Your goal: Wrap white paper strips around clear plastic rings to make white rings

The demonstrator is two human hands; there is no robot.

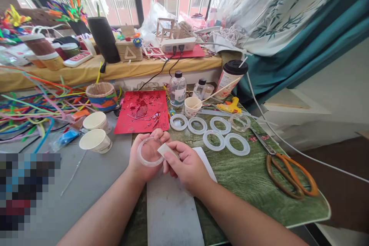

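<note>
My left hand (144, 157) is closed around a clear, bangle-like ring (141, 157), with its fingers curled behind the far side. A small pale, flat rectangular piece (165, 149) is pinched between the thumb and fingers of my right hand (184, 161). Its tip is at the ring's right edge; whether it touches cannot be told. Both hands are above a long grey-white strip (173, 215) on the green table mat. Beyond them lie several milky ring moulds (213, 140) and a clear ring (240, 122).
Orange-handled scissors (291, 175) lie at right, near a yellow glue gun (230, 105). A paper cup with a stick (192, 106) and a clear bottle (178, 89) stand behind the moulds. Left are a red sheet (141, 113), two paper cups (96, 140) and pipe cleaners (34, 103).
</note>
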